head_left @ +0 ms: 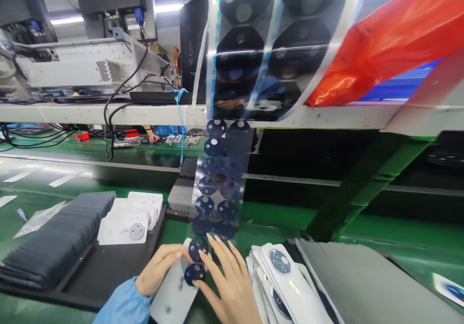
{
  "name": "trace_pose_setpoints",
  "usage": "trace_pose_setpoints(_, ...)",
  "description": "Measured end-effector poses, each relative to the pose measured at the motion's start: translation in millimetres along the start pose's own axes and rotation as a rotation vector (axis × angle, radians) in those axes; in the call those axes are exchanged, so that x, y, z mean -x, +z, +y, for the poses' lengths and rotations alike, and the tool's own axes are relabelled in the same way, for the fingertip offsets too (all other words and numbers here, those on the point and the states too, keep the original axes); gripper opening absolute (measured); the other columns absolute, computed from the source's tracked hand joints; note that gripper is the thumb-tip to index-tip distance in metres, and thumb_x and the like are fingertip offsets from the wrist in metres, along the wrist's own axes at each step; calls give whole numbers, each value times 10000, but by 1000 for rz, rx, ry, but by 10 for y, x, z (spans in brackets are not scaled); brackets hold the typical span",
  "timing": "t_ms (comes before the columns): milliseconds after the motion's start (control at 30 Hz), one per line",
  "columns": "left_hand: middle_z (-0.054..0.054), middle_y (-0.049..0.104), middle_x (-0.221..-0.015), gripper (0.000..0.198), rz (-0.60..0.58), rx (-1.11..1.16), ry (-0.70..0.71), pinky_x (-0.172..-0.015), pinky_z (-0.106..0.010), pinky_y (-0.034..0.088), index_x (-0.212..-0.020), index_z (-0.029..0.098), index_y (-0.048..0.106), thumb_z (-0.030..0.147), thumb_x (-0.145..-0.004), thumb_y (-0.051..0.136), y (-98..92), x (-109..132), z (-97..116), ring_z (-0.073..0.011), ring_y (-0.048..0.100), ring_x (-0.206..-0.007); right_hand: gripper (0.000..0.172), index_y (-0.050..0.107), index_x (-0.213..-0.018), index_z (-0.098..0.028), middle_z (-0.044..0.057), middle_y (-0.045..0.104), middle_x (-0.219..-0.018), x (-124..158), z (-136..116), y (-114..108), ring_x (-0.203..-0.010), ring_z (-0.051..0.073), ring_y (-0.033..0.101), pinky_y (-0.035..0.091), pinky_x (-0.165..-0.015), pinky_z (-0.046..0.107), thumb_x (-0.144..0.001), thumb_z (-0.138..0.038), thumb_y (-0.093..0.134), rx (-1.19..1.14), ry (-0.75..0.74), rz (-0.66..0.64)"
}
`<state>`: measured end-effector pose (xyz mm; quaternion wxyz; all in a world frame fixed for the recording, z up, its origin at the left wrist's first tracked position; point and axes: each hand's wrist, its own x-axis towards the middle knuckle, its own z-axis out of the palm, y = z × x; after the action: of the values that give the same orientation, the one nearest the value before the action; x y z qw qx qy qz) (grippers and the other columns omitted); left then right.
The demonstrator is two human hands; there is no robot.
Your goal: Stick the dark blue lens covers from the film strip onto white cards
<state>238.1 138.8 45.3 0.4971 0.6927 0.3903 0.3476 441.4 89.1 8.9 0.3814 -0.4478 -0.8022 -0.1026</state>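
Observation:
My left hand [161, 268] in a blue sleeve grips the left edge of a white phone back cover [174, 297] lying under it. My right hand [230, 285] has its fingers stretched over the lower end of a clear film strip [217, 188] carrying several dark blue round camera stickers. The fingertips press on the lowest stickers [195, 273] against the cover. The strip hangs down from a wider clear sheet [268, 43] of larger dark rings above.
White back covers [286, 275] fan out at the right beside a grey tray [362, 285]. More white covers [125, 225] and a row of dark plates [58, 239] sit on a black tray at left. An orange bag [391, 38] hangs top right. A green conveyor [72, 164] runs behind.

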Motion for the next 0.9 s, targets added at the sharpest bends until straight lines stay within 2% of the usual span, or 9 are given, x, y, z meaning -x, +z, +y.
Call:
trace_pose_setpoints(167,-42,655,-706,391,88,72,-56,-699,-273,445,-704,164,693,467,-885,527,199,40,-128,-198,563,-701,249,605,-1104,-232,110,673,-1108,-13,-26,120,-978,273,642,458,-875,434,-860,-180,597,-25,27,101)
trace_pose_setpoints(300,-31,651,-723,377,111,118,-73,-677,-248,443,-701,167,675,475,-876,543,320,51,-157,-184,560,-701,136,597,-968,-212,76,671,-892,-38,-90,163,-796,220,629,460,-779,380,-871,-125,558,-38,13,153)
trace_pose_setpoints(400,-30,658,-714,362,167,106,-99,-675,-245,443,-693,171,668,466,-868,555,331,54,-165,-185,574,-697,155,579,-872,-220,70,649,-869,-19,-110,164,-752,201,603,453,-719,346,-856,-73,535,-74,20,169)
trace_pose_setpoints(500,-26,656,-692,356,257,24,-94,-677,-253,444,-672,178,660,460,-865,559,298,39,-203,-188,581,-687,197,567,-832,-223,52,637,-854,33,-110,134,-762,192,592,455,-723,333,-810,-29,542,-242,33,86)
trace_pose_setpoints(567,-28,665,-686,351,329,-23,-99,-682,-266,455,-664,184,668,461,-855,569,270,20,-247,-198,596,-690,203,564,-794,-228,29,627,-831,69,-95,91,-766,184,594,460,-715,312,-763,-30,597,-488,129,-24)
trace_pose_setpoints(633,-34,693,-715,315,405,-31,-101,-703,-278,472,-690,190,692,458,-831,602,236,11,-290,-215,623,-725,199,553,-734,-225,14,612,-816,99,-67,40,-754,174,597,468,-703,291,-723,-66,670,-810,321,-134)
trace_pose_setpoints(733,-46,733,-828,252,642,41,-84,-764,-294,492,-763,197,716,438,-796,652,150,59,-299,-244,652,-827,224,527,-683,-214,19,591,-842,137,-13,-6,-727,157,586,484,-722,294,-718,-212,748,-1225,666,-161)
trace_pose_setpoints(833,-36,729,-841,217,1011,189,55,-791,-296,498,-773,202,713,413,-785,667,14,172,-205,-245,640,-883,309,518,-665,-203,58,603,-982,161,10,16,-742,153,574,486,-772,320,-698,-358,784,-1377,880,-114)
trace_pose_setpoints(900,-15,702,-755,212,1085,355,172,-734,-266,501,-722,204,701,412,-762,692,-64,235,-108,-214,624,-815,347,527,-651,-195,96,593,-1137,167,15,57,-807,172,587,477,-823,347,-666,-400,807,-1411,914,-129)
